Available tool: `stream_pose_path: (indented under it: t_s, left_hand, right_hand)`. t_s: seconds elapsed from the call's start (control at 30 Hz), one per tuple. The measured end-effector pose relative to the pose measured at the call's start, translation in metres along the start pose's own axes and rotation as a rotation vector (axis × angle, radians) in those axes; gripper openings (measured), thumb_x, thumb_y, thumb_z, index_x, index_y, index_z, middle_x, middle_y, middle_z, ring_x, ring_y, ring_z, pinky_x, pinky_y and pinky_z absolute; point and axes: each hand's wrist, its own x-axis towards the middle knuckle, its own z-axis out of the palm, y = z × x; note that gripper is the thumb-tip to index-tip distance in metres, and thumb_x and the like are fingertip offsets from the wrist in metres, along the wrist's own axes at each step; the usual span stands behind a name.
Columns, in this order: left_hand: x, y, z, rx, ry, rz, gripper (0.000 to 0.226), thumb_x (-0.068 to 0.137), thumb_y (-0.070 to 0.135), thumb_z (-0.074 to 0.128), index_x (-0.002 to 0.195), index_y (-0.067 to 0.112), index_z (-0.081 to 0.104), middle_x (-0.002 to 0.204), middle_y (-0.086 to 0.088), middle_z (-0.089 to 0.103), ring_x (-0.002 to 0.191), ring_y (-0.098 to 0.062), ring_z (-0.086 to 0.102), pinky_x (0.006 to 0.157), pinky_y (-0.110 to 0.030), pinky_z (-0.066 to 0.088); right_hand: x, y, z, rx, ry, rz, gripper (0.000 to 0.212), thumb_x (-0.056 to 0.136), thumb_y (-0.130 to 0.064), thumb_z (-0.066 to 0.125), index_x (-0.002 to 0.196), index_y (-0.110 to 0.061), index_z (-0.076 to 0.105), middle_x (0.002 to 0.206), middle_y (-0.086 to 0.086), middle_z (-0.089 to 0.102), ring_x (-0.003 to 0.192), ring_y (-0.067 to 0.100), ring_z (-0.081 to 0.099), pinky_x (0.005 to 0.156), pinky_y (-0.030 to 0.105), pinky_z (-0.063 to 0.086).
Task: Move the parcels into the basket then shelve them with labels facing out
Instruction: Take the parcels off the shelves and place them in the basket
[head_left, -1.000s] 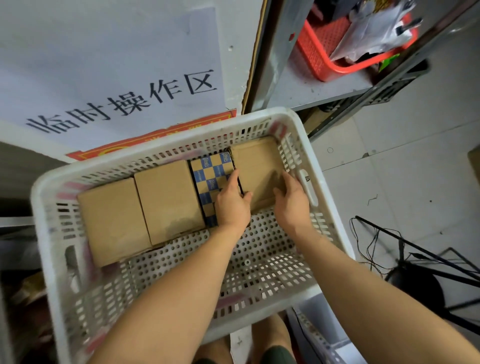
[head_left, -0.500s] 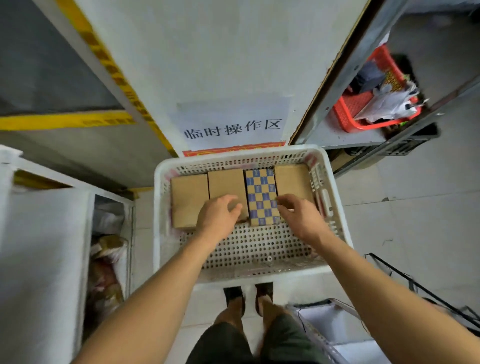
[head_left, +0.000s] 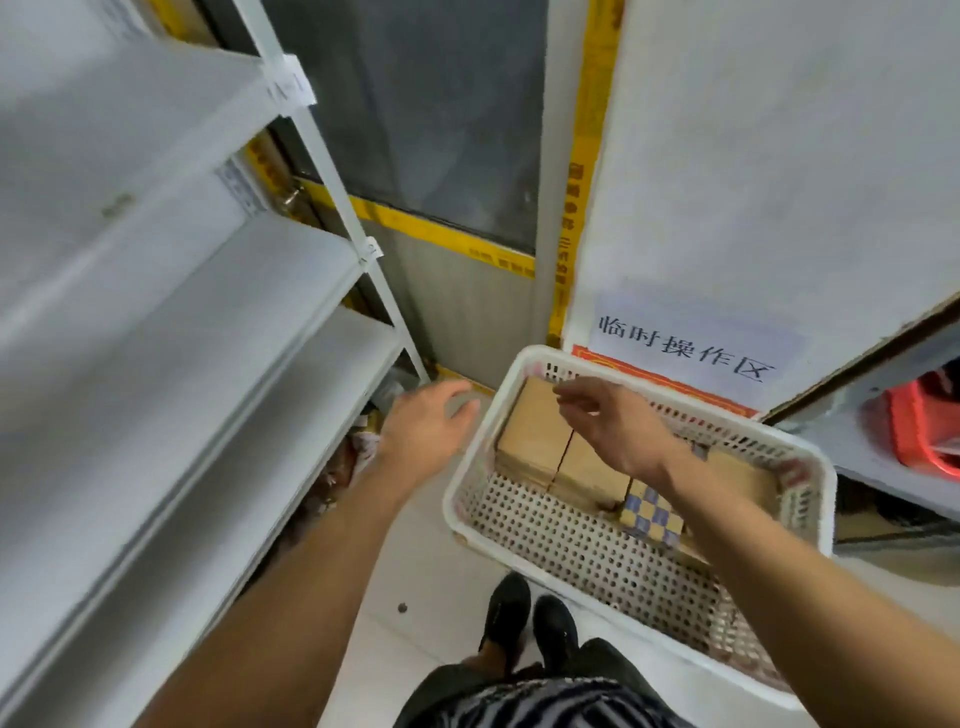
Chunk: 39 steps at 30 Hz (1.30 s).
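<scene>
Pale tiled floor (head_left: 415, 587) at the bottom with the person's black shoes (head_left: 530, 618) on it, and just past them sits the white perforated basket (head_left: 470, 499) holding a row of parcels along its far wall: two brown boxes (head_left: 535, 436), then a blue-and-tan checkered box (head_left: 652, 514). Both hands are empty, fingers loose and spread: the left hand (head_left: 423, 431) hangs just left of the basket, the right hand (head_left: 613, 423) above the parcels. Further off are white shelves (head_left: 171, 332) on the left and a wall sign (head_left: 685, 348) behind the basket.
</scene>
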Motion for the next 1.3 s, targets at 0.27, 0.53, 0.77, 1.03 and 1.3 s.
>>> stream_pose_path:
  t_s: [0.27, 0.53, 0.77, 1.03, 1.3]
  left_hand:
    - [-0.09, -0.062, -0.085, -0.129, 0.325, -0.26, 0.034, 0.102, 0.044, 0.065, 0.132, 0.029, 0.071, 0.128, 0.005, 0.073, 0.112, -0.018, 0.068, 0.091, -0.024, 0.046]
    - [-0.2, -0.151, -0.189, -0.125, 0.651, -0.455, 0.037, 0.101, 0.042, 0.068, 0.136, 0.029, 0.07, 0.132, 0.003, 0.072, 0.12, -0.019, 0.067, 0.089, -0.022, 0.042]
    - [-0.294, -0.239, -0.264, -0.079, 0.888, -0.574, 0.04, 0.1, 0.042, 0.07, 0.136, 0.026, 0.07, 0.132, -0.002, 0.073, 0.123, -0.021, 0.067, 0.093, -0.022, 0.042]
    - [-0.391, -0.317, -0.316, -0.033, 1.072, -0.704, 0.041, 0.1, 0.041, 0.07, 0.137, 0.023, 0.07, 0.132, 0.004, 0.073, 0.123, -0.013, 0.067, 0.092, -0.017, 0.041]
    - [-0.468, -0.374, -0.341, -0.03, 1.216, -0.937, 0.048, 0.1, 0.042, 0.07, 0.144, 0.023, 0.064, 0.138, 0.0, 0.07, 0.127, -0.016, 0.064, 0.097, -0.022, 0.044]
  right_hand:
    - [0.03, -0.135, 0.043, -0.059, -0.19, -0.292, 0.029, 0.104, -0.03, 0.064, 0.132, -0.03, 0.069, 0.122, -0.009, 0.074, 0.112, 0.011, 0.068, 0.099, 0.027, 0.051]
    - [0.014, -0.306, 0.121, -0.011, -0.4, -0.69, 0.033, 0.103, -0.027, 0.065, 0.136, -0.029, 0.067, 0.125, -0.016, 0.071, 0.112, -0.002, 0.066, 0.1, 0.021, 0.053]
    - [-0.016, -0.445, 0.21, 0.005, -0.5, -0.909, 0.037, 0.103, -0.023, 0.067, 0.139, -0.021, 0.066, 0.128, -0.008, 0.07, 0.111, 0.006, 0.067, 0.101, 0.027, 0.054]
    - [-0.064, -0.57, 0.316, -0.008, -0.617, -1.117, 0.035, 0.102, -0.026, 0.068, 0.137, -0.026, 0.067, 0.123, -0.014, 0.07, 0.109, -0.003, 0.064, 0.09, 0.003, 0.045]
    - [-0.111, -0.667, 0.42, -0.032, -0.839, -1.26, 0.042, 0.102, -0.029, 0.067, 0.143, -0.028, 0.062, 0.128, -0.014, 0.066, 0.116, 0.0, 0.061, 0.104, 0.025, 0.049]
